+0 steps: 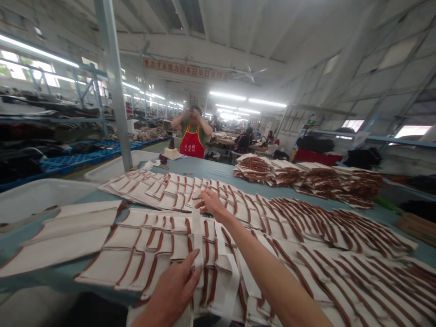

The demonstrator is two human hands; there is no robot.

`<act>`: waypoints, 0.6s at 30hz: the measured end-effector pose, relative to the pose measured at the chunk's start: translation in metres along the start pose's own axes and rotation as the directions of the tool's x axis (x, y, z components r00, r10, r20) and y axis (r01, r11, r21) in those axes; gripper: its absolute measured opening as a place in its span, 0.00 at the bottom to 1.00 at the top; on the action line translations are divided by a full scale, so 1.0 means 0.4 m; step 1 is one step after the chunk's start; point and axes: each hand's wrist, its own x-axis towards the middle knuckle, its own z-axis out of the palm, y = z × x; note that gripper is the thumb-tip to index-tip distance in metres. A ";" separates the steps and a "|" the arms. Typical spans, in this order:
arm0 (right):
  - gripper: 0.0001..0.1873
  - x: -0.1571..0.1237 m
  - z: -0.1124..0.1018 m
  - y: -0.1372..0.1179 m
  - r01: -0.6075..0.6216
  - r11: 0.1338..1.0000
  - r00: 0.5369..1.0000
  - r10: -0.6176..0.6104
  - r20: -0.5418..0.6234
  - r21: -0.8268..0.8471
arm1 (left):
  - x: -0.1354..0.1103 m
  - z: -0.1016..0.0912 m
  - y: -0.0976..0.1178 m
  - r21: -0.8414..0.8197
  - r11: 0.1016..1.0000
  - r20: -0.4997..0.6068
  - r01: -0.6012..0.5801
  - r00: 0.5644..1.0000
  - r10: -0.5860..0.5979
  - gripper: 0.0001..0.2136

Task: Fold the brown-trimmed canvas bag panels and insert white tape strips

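Observation:
Rows of overlapping white fabric pieces with brown trim (163,236) cover the blue-grey table (218,170). A white strip (197,229) runs from near to far across them. My left hand (175,288) lies at the near edge, its fingers pressed on the strip's near end. My right hand (210,203) reaches far forward and pinches the strip's far end against the second row of pieces (177,190).
Stacks of the same pieces (306,177) sit at the far right of the table. White tubs (37,195) stand at left beside a steel pillar (114,86). A person in a red apron (192,136) stands beyond the table's far end. Shelving lines both sides.

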 end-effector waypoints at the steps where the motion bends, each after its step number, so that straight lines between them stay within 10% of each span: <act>1: 0.15 0.001 -0.007 0.004 -0.009 1.000 1.000 0.009 0.006 0.027 | 0.029 0.007 0.009 0.026 1.000 0.022 0.009 1.000 -0.010 0.27; 18: 0.14 0.133 -0.071 0.014 -0.055 0.951 0.998 0.058 0.000 0.303 | 0.112 0.130 -0.055 0.054 0.993 0.062 0.103 0.992 -0.106 0.28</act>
